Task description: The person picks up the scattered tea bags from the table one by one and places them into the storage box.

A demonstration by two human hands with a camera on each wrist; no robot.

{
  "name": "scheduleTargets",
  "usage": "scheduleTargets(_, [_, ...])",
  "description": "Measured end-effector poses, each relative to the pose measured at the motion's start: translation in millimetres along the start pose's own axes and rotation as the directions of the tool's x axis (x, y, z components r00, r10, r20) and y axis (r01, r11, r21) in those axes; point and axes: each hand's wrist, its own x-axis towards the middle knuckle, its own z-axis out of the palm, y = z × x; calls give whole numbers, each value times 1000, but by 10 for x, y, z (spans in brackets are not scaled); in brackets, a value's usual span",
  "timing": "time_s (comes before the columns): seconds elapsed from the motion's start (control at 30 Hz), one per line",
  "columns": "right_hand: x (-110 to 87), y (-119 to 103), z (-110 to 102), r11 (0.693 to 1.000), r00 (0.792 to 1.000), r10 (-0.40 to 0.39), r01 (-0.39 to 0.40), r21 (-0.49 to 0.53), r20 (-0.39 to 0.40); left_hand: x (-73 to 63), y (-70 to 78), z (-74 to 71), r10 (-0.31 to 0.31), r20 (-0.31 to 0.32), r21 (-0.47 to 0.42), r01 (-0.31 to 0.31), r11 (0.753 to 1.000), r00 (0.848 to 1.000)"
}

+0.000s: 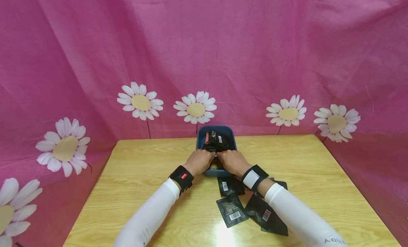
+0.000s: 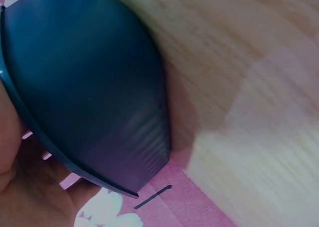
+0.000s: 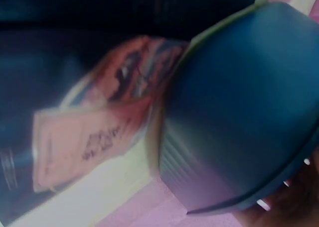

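Note:
A dark blue plastic bin [image 1: 232,140] stands at the table's far edge, with black packets [image 1: 220,139] bearing barcode labels inside. Over its near half, my left hand [image 1: 200,161] and right hand [image 1: 234,162] come together, knuckles up and fingers bent downward. Whatever lies between their fingertips is hidden; a small yellow patch [image 1: 214,165] shows below them in the bin. Bin wall [image 2: 94,87] fills much of the left wrist view, with the left fingers [image 2: 45,182] beyond its rim. In the right wrist view, the right fingers [image 3: 289,202] appear dark past the rim.
Several flat black packets [image 1: 232,209] lie on the wooden table [image 1: 153,165] in front of the bin, some beneath the right forearm. An orange-and-cream packet [image 3: 94,142] lies close to the bin. Behind the table hangs a pink cloth [image 1: 242,55] with daisies.

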Motion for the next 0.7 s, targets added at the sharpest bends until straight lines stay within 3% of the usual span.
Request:
scheduleTargets(0.27, [21,49,-68,999,991,40,-44,32,124,20,12,-73,-14,104,-43,18,999,994])
scheduleTargets(0.5, [-63,28,-229,999,996,18,-21,32,90,-22,44,-201,-53,175,-94,70,993,983])
scheduleTargets(0.6, [-165,-12,-394,1000,997,3,-4,19,82,-104,84,-296,-61,177,-107,81,991,982])
scheduleTargets(0.7, [-302,-75,-585,1000,996,9,-10,14,91,-260,155,-427,-52,129,-118,67,991,990])
